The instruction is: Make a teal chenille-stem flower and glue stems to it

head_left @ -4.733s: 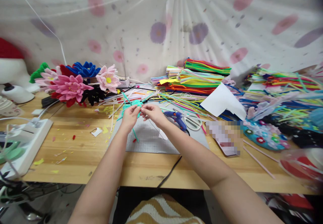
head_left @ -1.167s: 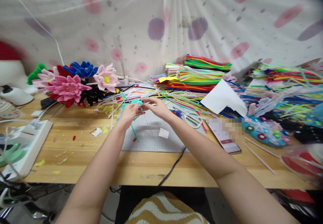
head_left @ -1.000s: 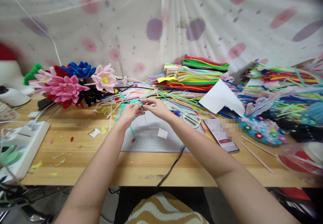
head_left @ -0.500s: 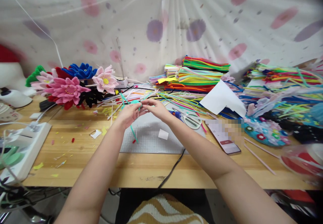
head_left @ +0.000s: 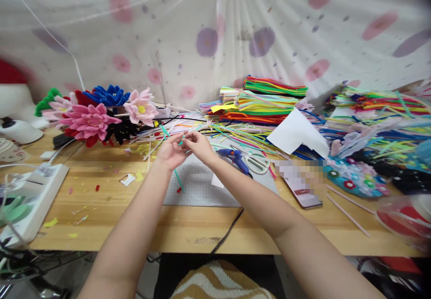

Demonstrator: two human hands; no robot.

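My left hand (head_left: 171, 152) and my right hand (head_left: 197, 145) meet above the grey cutting mat (head_left: 198, 186), with their fingertips close together. Between them is a small teal fuzzy piece, mostly hidden by the fingers; both hands are closed on it. A teal pipe cleaner (head_left: 179, 180) sticks out below my left hand toward the mat, and more teal strands (head_left: 164, 131) show above it. To the right of my right hand lie a blue glue gun (head_left: 235, 157) and white-handled scissors (head_left: 257, 163). A white paper piece (head_left: 217, 181) is partly behind my right forearm.
Fuzzy flowers (head_left: 92, 121) stand at the back left. Bundles of coloured pipe cleaners (head_left: 266, 99) are piled at the back. On the right are white paper (head_left: 294, 133), a phone (head_left: 305, 191) and a clear container (head_left: 404, 218). A power strip (head_left: 40, 200) lies left.
My right hand has shifted slightly left and down over the teal piece, whose visible part is now smaller. More of the blue glue gun shows beside my right forearm.
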